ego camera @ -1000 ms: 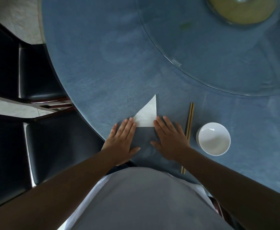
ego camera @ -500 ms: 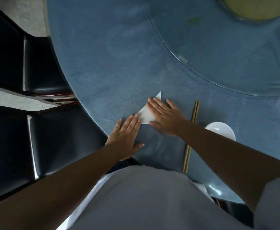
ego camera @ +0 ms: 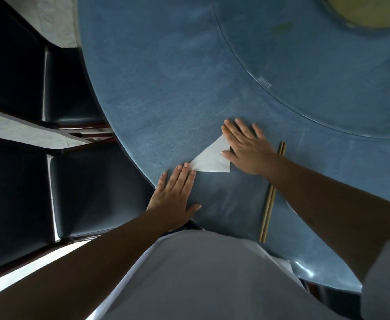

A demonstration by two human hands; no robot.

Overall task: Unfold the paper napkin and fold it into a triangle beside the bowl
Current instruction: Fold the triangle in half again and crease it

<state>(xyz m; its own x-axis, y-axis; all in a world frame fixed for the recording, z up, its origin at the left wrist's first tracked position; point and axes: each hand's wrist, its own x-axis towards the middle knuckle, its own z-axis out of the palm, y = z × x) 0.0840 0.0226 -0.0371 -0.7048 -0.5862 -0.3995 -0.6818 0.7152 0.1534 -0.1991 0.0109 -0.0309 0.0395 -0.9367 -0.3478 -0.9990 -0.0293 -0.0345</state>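
Head view: a round table [ego camera: 166,88] with a blue top filled most of the frame, and a glass turntable [ego camera: 316,72] covered its 1 o'clock part. Two dark padded chairs [ego camera: 92,192] stood against the table's edge at 9 o'clock, with pale floor showing between them. The person's grey shirt [ego camera: 201,278] filled the 6 o'clock edge.

The paper napkin [ego camera: 212,159], white and folded into a triangle, lay flat on the table near the centre of the frame. The left hand [ego camera: 175,195] lay palm down, fingers spread and grasping nothing, at 7 o'clock of the napkin, its fingertips touching the napkin's left corner. The right hand [ego camera: 247,148] also lay flat and open, at 3 o'clock of the napkin, pressing over the triangle's right side with its thumb resting on the paper.

A pair of chopsticks [ego camera: 269,204] lay just beside the right wrist, running from 1 o'clock toward 6 o'clock, partly hidden under the right forearm. The bowl could not be seen behind that forearm
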